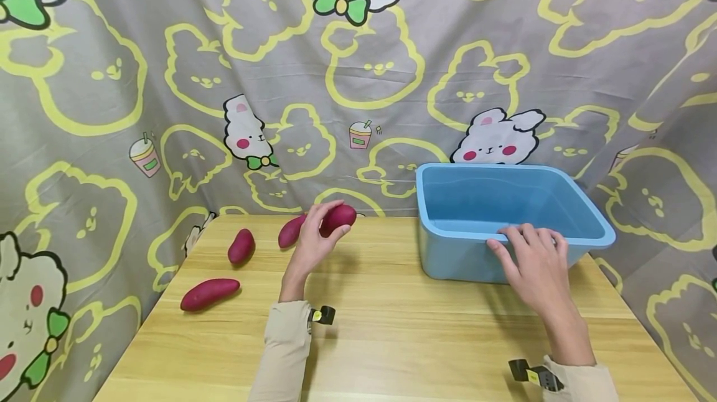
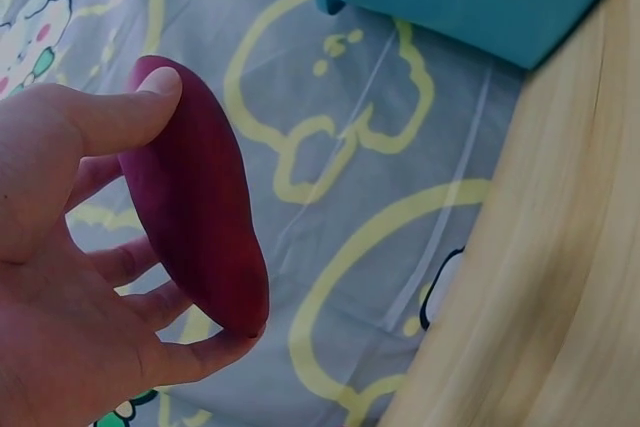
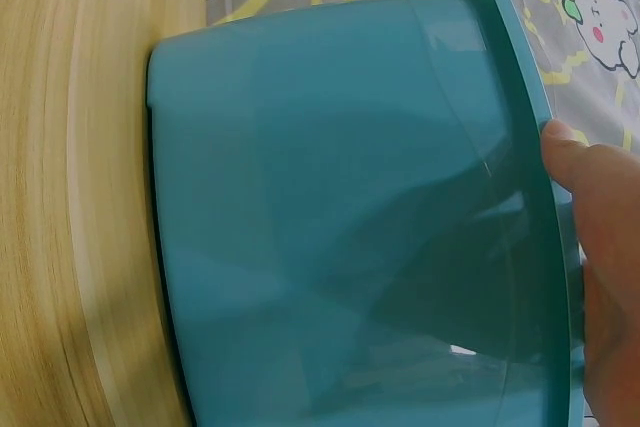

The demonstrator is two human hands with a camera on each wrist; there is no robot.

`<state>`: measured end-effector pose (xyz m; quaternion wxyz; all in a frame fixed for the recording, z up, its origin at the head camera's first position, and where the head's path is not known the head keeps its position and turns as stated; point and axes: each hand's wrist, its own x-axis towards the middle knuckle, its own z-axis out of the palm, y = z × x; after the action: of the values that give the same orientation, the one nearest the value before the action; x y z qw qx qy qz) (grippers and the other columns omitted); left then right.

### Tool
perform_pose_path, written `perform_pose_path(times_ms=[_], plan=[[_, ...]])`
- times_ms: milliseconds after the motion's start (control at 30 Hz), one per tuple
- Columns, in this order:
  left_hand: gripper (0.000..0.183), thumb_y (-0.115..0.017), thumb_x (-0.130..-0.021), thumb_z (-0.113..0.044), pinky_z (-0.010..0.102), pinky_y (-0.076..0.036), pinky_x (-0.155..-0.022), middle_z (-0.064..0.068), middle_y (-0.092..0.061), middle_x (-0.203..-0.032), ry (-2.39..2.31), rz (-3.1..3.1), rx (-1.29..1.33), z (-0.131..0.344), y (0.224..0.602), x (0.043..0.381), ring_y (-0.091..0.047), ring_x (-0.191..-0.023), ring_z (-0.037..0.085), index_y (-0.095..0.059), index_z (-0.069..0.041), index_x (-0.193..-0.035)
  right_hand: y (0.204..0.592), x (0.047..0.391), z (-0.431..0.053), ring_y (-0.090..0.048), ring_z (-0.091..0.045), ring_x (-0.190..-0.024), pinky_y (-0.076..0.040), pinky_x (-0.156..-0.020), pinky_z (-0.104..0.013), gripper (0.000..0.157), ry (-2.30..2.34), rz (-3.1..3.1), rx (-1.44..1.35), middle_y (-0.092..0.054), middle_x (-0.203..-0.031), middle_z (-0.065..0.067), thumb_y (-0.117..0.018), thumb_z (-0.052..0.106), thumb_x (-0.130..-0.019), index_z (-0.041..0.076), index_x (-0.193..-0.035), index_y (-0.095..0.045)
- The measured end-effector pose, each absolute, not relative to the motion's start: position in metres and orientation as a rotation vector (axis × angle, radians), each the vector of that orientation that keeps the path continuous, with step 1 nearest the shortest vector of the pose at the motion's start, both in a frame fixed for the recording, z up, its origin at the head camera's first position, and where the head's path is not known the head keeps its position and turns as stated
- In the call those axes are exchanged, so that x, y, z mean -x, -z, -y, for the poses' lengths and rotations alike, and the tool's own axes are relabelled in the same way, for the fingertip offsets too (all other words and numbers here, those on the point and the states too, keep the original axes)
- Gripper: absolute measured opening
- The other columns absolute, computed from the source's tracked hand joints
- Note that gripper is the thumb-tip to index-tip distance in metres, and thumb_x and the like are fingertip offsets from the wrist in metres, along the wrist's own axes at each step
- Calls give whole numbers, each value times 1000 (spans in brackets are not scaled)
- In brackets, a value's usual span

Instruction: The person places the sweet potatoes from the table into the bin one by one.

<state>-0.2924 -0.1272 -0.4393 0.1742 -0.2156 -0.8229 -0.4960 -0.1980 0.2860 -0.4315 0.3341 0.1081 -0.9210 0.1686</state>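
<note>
My left hand (image 1: pixel 311 246) holds a purple-red sweet potato (image 1: pixel 343 218) above the back of the table. In the left wrist view, the thumb lies on the upper end of this sweet potato (image 2: pixel 198 212) and the fingers curl behind and under it. At the right stands a light blue plastic bin (image 1: pixel 456 257). My right hand (image 1: pixel 539 268) grips its front rim, with the fingers hooked over the edge. From the right wrist, the thumb shows at the rim, beside the bin's outer wall (image 3: pixel 320 187); most of that hand is cut off there.
Three more sweet potatoes lie on the left of the wooden table (image 1: pixel 392 340): one near the back (image 1: pixel 289 234), one left of it (image 1: pixel 241 247), and a longer one (image 1: pixel 210 295) nearer the front. A patterned grey curtain (image 1: pixel 302 84) hangs behind and at both sides.
</note>
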Motion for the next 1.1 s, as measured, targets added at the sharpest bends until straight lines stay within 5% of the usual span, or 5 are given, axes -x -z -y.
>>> perform_pose_path(times_ms=[1100], plan=[[53, -80, -92, -22, 48, -54, -87, 13, -55, -133, 1398, 2264, 608, 116, 426, 281, -61, -111, 30, -61, -21, -141, 430, 197, -285, -50, -46, -113, -22, -103, -70, 31, -442, 2409, -278, -64, -112, -21, -69, 33, -98, 6, -113, -68]])
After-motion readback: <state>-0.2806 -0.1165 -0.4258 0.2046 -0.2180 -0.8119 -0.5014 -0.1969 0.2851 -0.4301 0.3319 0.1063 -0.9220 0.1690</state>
